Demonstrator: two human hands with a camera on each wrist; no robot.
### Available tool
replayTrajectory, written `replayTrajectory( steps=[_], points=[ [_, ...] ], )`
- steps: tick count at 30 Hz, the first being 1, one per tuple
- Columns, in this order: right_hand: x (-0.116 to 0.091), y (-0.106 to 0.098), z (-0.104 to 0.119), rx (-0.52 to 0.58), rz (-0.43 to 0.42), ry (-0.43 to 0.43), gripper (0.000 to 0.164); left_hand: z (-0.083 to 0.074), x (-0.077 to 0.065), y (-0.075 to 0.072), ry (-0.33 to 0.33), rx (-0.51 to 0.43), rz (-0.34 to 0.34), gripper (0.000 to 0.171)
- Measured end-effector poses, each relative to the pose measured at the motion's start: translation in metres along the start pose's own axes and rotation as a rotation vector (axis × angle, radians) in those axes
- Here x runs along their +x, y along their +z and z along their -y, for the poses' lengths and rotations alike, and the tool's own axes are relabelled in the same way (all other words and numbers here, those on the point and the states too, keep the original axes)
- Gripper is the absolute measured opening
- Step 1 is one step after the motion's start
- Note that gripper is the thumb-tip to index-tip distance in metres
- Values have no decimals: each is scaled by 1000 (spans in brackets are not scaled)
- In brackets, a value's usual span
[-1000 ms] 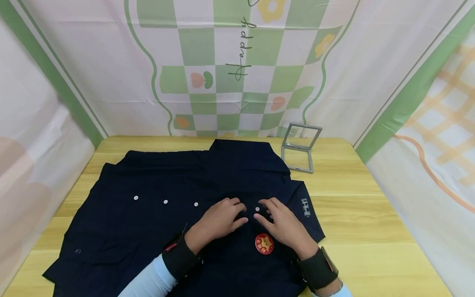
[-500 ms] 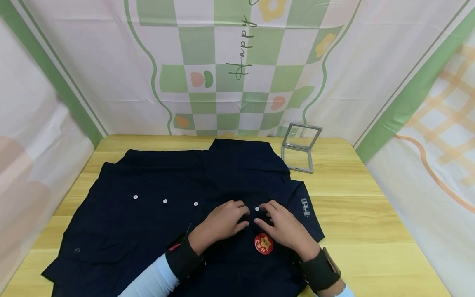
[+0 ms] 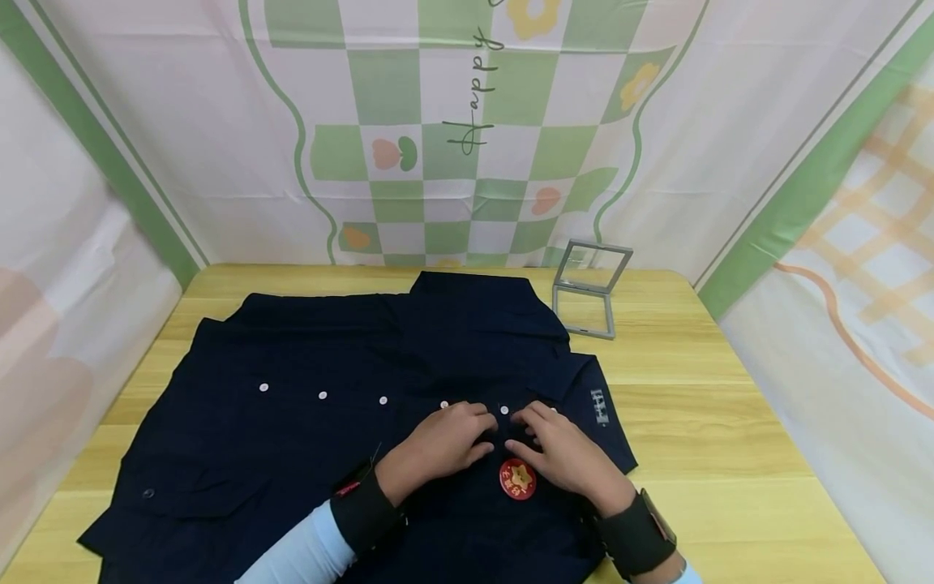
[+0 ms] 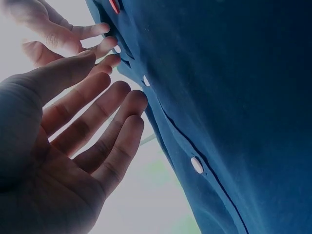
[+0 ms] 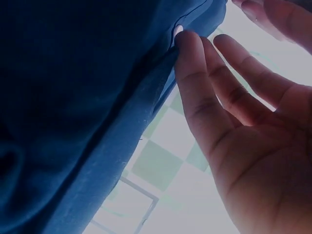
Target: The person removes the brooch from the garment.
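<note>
A navy button-up shirt [image 3: 314,462] lies spread on the table, its white buttons running in a row. One button [image 3: 504,410] sits between my two hands. My left hand [image 3: 447,442] rests at the placket, left of that button, its fingers relaxed and gently bent. In the left wrist view, its fingertips [image 4: 138,100] come right up to the fabric edge near a button [image 4: 146,80]. My right hand [image 3: 567,454] lies on the other side, fingers loosely extended. In the right wrist view, a fingertip [image 5: 187,41] meets the cloth beside a button [image 5: 178,30].
Below the hands, a round red badge [image 3: 518,478] with a gold star figure is on the shirt. A hinged grey square frame [image 3: 610,319] stands propped beyond the collar. The wooden table [image 3: 715,454] extends to the right, with patterned cloth [image 3: 452,195] behind.
Both hands have drawn slightly toward the person, the left also a little rightward. A button behind the left knuckles and another behind the right hand now show.
</note>
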State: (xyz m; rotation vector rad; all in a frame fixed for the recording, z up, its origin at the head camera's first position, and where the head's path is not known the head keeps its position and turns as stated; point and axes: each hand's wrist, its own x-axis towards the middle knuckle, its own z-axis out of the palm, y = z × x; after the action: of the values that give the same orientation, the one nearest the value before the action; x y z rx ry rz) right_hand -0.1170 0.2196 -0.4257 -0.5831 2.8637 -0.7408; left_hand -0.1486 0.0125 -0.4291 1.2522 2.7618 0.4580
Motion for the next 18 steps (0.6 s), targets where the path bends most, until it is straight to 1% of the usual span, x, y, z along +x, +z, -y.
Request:
replayTrajectory(
  steps=[4, 12, 18],
  points=[
    [-1, 0, -1, 8, 8, -11, 26, -1, 0, 1, 19, -13, 8, 16],
    [-2, -2, -5, 35, -2, -31, 24, -1, 2, 4, 63, -48, 53, 16],
    [-3, -5, -8, 49, 8, -23, 23, -2, 4, 4, 68, -64, 63, 16]
  ],
)
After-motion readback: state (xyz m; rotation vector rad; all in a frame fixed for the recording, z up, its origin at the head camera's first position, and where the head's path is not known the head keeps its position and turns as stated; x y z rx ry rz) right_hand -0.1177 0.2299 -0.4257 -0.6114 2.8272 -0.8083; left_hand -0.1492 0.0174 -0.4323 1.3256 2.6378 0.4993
